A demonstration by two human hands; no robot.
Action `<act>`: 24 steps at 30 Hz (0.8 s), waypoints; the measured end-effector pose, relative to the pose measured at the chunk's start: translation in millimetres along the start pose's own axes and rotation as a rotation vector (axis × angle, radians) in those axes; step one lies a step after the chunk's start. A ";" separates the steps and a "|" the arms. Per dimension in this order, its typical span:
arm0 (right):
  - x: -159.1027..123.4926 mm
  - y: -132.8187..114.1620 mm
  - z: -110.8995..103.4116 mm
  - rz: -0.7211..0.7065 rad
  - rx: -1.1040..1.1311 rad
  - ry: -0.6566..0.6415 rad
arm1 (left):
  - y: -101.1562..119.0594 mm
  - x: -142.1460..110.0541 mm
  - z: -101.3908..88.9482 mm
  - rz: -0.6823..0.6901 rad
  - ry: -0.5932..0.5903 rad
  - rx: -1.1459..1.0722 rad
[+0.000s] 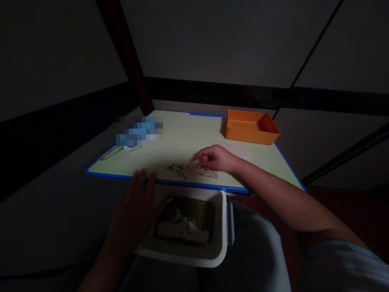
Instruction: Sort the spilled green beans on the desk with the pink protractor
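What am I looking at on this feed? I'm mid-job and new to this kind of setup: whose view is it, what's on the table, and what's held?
There is no machine here: you see a person's two bare hands, in one picture from a camera on their head, looking forward and down.

The pale, blue-edged tabletop bears an orange box at the far right, a pixelated blue item at the left, and scattered dark bits near the front edge. Below that edge sits a white tub with greenish grains inside.

The right hand has its fingers bent over a pink-patterned patch beside the bits; whether it pinches anything is unclear. The left hand is spread, fingertips at the table's edge, apparently holding nothing.
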State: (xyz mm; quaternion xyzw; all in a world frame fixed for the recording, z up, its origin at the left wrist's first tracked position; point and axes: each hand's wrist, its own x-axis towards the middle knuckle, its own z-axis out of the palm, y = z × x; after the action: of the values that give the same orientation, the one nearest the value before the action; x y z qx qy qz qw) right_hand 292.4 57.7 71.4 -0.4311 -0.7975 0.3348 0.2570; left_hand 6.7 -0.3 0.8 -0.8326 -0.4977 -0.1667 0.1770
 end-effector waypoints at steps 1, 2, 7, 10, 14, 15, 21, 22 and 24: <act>0.8 -1.1 0.7 -0.002 -0.013 -0.006 | 0.1 0.3 -0.3 -0.003 -0.004 -0.002; 1.4 -2.3 1.3 -0.004 -0.020 -0.016 | 0.1 0.6 -0.6 -0.006 -0.008 -0.003; 1.3 -6.5 3.7 -0.012 -0.028 -0.051 | 0.2 1.1 -1.9 -0.015 -0.019 -0.001; 1.0 -6.2 5.4 -0.027 -0.043 -0.046 | 0.8 0.9 -2.7 -0.010 -0.012 0.000; 1.5 -4.4 8.7 -0.053 -0.032 -0.049 | 1.1 0.8 -2.4 0.001 0.006 0.002; 1.6 -3.9 9.1 -0.062 -0.014 -0.057 | 0.9 0.8 -2.0 0.003 0.006 0.003; -0.2 0.4 0.0 -0.085 0.069 -0.013 | -0.9 -0.1 1.5 0.001 0.007 0.005; -0.9 1.5 -3.5 -0.073 0.068 0.024 | -1.0 -0.4 1.8 0.002 0.011 0.004; -2.5 3.6 -10.9 -0.037 0.058 0.084 | -1.2 -0.6 1.8 0.006 0.016 0.002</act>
State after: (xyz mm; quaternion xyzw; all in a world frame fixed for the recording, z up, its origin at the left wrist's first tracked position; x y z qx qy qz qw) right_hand 303.1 60.4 75.4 -0.4224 -0.7837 0.3347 0.3088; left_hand 5.5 0.6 -0.9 -0.8324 -0.4941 -0.1726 0.1823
